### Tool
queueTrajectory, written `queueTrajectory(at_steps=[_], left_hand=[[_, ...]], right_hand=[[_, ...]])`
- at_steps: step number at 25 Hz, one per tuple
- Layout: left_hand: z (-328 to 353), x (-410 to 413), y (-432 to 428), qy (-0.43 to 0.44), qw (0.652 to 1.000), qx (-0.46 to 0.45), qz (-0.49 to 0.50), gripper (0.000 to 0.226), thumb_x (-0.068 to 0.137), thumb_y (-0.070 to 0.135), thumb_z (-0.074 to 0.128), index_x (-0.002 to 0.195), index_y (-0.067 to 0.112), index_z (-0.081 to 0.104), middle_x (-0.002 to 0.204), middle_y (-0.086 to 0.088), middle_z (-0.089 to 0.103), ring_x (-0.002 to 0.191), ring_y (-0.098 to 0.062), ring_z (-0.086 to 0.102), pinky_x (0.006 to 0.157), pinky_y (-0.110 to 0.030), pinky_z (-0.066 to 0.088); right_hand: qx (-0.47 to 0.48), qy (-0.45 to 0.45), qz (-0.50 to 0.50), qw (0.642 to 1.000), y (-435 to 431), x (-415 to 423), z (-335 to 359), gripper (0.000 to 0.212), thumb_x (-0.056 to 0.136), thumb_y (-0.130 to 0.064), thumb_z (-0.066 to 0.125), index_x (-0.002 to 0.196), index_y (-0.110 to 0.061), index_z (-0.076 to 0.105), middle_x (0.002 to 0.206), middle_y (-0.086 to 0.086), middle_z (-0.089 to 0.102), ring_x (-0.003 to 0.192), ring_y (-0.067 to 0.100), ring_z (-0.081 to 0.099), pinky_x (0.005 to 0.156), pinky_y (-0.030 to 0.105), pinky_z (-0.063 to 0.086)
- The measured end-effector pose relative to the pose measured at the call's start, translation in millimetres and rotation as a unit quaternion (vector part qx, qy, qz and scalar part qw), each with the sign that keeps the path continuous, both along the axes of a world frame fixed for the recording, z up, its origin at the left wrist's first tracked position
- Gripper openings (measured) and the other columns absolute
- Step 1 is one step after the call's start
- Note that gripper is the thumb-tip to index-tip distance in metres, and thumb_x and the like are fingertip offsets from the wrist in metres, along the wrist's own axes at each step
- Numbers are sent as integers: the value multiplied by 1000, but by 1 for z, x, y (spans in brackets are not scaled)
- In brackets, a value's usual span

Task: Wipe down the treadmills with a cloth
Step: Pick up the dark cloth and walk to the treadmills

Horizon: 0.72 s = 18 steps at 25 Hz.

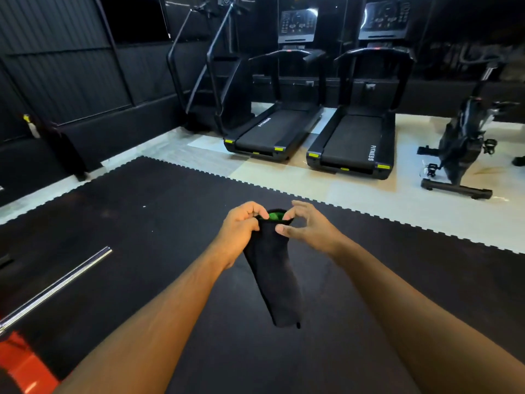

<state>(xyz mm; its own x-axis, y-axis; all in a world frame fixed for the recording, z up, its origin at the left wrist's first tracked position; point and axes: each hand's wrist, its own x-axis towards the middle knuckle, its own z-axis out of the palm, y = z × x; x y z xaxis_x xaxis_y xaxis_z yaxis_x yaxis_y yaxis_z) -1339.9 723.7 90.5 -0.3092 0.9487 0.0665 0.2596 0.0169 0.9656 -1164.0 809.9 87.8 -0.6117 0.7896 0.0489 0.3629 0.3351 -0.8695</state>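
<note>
Black puzzle mat [170,223] underfoot, pale floor [326,191] beyond, two treadmills [352,140].

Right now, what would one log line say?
stage: preparing | left hand and right hand: pinching black cloth | treadmills: untouched, ahead

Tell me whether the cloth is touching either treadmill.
Apart. The head view shows the black cloth hanging from both hands over the dark mat, with bare floor separating it from the treadmills beyond.

Both hands pinch the top edge of a black cloth [272,268], left hand [241,226] and right hand [305,226], above the black floor mat [142,223]; two treadmills [272,132] [355,143] stand beyond the mat.
</note>
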Motion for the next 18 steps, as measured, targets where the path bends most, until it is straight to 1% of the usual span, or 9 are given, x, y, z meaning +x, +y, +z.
queueTrajectory(at_steps=[2,4,5,6,8,10,13,16,18], left_hand=[[2,-32,60,-43,999,-2,-16,31,64,-2,43,73,19,64,73,-6,56,72,-20,49,59,-28,38],[6,-64,114,-79,996,2,-50,29,59,1,43,71,17,63,70,-5,56,67,-18,50,57,-25,39],[7,-83,147,-93,993,5,-67,29,60,-1,42,71,16,62,69,-4,57,66,-17,51,56,-25,40],[7,-104,181,-99,992,3,-74,30,63,-4,41,72,16,62,69,-4,57,65,-17,51,55,-25,41],[12,-150,250,-84,994,-10,-68,36,71,-11,38,75,16,62,72,-5,58,68,-20,51,57,-26,41],[22,-198,321,-76,995,-20,-58,39,76,-15,40,84,16,64,84,-14,62,77,-28,54,64,-32,45],[32,-250,416,-95,995,2,-39,42,85,-14,53,112,16,63,106,-27,66,89,-35,65,83,-43,54],[14,-287,525,-185,981,-3,-61,36,92,14,64,128,16,58,121,-22,65,109,-30,65,98,-44,50],[-15,-305,598,-197,971,-68,-119,42,91,36,63,124,11,62,122,-15,66,109,-27,64,100,-42,46]], right_hand=[[-136,68,47,987,63,-26,-16,52,84,-22,80,128,-29,52,146,-9,46,139,13,41,108,39,38],[-220,91,78,968,119,-54,-32,72,85,-23,79,144,-35,38,142,-8,56,131,12,53,106,43,39],[-233,90,95,964,152,-75,-39,68,86,-28,77,144,-33,43,139,-8,60,128,11,55,109,46,37],[-232,90,102,963,184,-97,-43,54,89,-32,73,139,-27,54,135,-6,64,127,11,57,113,50,35],[-211,134,89,964,247,-141,-40,33,98,-29,59,127,-16,65,127,5,69,123,19,61,112,51,40],[-182,176,54,966,309,-178,-25,32,105,-25,48,127,-9,64,124,13,69,117,25,65,104,45,49],[-158,239,14,958,395,-224,-1,32,106,-25,45,122,-6,65,116,16,71,103,23,67,86,36,55],[-203,320,-2,925,499,-275,9,29,106,-22,45,121,-8,65,118,16,71,108,29,68,92,41,56],[-222,353,-4,909,576,-305,11,26,105,-22,46,116,-11,67,115,15,72,106,29,69,92,43,56]])
